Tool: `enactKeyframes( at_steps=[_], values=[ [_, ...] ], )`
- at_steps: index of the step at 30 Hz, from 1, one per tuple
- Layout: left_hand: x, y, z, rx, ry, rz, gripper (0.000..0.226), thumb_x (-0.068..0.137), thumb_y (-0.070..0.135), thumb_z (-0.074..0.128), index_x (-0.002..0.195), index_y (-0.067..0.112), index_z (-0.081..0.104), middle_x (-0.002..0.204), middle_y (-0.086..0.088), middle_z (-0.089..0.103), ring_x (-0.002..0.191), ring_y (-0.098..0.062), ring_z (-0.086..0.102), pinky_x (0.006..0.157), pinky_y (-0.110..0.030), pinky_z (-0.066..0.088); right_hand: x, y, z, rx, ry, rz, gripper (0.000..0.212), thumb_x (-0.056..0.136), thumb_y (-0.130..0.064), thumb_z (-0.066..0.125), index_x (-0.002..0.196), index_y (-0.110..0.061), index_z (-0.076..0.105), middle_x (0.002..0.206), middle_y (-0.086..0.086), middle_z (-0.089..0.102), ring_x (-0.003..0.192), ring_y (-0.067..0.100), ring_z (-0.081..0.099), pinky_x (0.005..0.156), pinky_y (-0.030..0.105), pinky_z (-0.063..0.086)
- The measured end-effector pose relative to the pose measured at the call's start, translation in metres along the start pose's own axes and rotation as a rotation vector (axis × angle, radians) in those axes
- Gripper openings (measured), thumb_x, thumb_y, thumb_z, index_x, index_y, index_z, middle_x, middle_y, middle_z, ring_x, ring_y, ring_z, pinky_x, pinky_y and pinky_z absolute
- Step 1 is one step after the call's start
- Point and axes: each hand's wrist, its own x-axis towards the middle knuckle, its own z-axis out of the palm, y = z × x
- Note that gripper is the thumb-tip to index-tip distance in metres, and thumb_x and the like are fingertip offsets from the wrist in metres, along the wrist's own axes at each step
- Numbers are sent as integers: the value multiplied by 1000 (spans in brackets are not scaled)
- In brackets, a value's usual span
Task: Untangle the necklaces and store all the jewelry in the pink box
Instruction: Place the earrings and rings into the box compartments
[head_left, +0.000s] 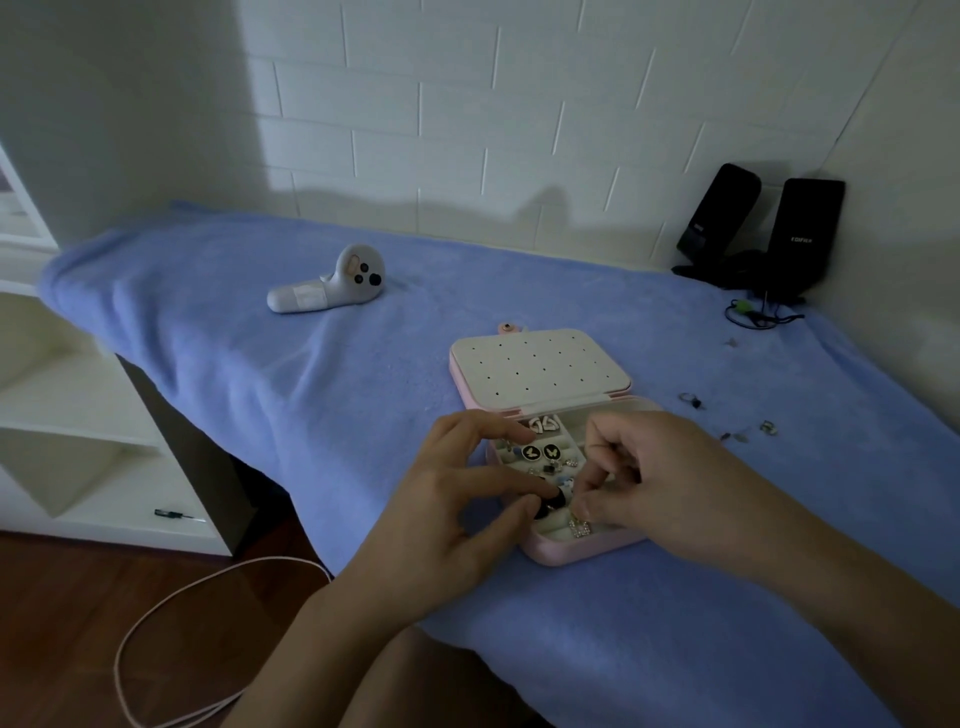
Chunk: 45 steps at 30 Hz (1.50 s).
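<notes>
The pink box (550, 553) lies open on the blue towel, its white perforated lid (540, 366) tilted back. Its compartments hold several pieces: white triangular earrings (543, 425), two black round studs (540, 452) and a rhinestone square earring (579, 527). My left hand (457, 493) pinches a small black piece (553, 501) over the box's front compartments. My right hand (644, 478) hovers over the box's right side, its fingertips pinching something small that I cannot make out. Loose rings and earrings (691, 400) (768, 427) lie on the towel right of the box.
A white handheld controller (332, 283) lies at the back left of the blue towel (260, 374). Two black speakers (763, 234) with cables stand in the far right corner. White shelves (78, 415) with a screwdriver and a floor cable (171, 597) are to the left.
</notes>
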Motion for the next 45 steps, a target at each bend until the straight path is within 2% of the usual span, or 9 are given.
enactKeyframes(
  at_steps=[4,7,10,16,25,32,36,41,45],
  values=[
    [0,0,0,7,2,14,21,86,31,56,98,29,74,122,13,52,121,-2,40,99,-10,31,-2,-2,5,-72,73,25,32,66,-14,69,63,-28,41,68,-1,60,71,19,62,60,46,47],
    [1,0,1,18,-4,23,21,86,29,57,98,30,74,122,12,52,122,-5,40,99,-10,31,-2,-4,5,-114,118,42,39,64,-15,76,57,-27,40,66,-5,55,63,5,52,56,36,43],
    [2,1,1,31,-10,35,20,85,28,58,98,30,74,122,9,53,122,-6,41,99,-11,31,-2,-6,3,-131,107,22,42,63,-14,80,55,-26,41,66,-4,55,61,2,47,51,21,36],
    [4,4,2,42,-31,68,20,86,28,58,95,26,75,120,5,55,122,-12,42,99,-16,34,4,3,-5,-17,33,74,34,66,-11,84,61,-21,52,55,-11,50,47,-1,46,42,13,35],
    [5,8,5,49,-6,71,19,86,30,58,89,24,76,118,6,57,119,-12,46,96,-18,38,16,5,-12,-12,-83,61,37,63,-20,87,58,-23,50,53,-11,48,47,1,40,46,15,35],
    [6,10,8,40,13,50,24,86,34,57,99,25,74,120,13,52,120,-9,45,97,-17,40,35,38,-81,162,57,149,21,76,-14,77,70,-11,57,49,-10,56,45,3,48,47,15,39],
    [7,11,11,71,-2,76,24,86,34,57,95,23,76,118,8,55,119,-7,44,96,-11,35,39,78,-101,-15,-80,311,3,85,-8,66,83,-10,67,69,-1,69,60,11,61,55,20,46],
    [9,10,13,75,-8,72,25,87,36,56,90,23,77,116,13,57,120,-10,45,97,-12,35,37,102,-102,-172,-212,364,14,80,-5,72,83,-18,71,72,-1,71,53,0,59,54,13,46],
    [9,9,14,62,-12,49,24,86,36,57,90,24,77,116,15,57,121,-9,44,98,-12,35,34,111,-90,-230,-171,312,20,70,-17,83,85,-24,72,86,-4,70,73,7,63,63,17,44]
  ],
)
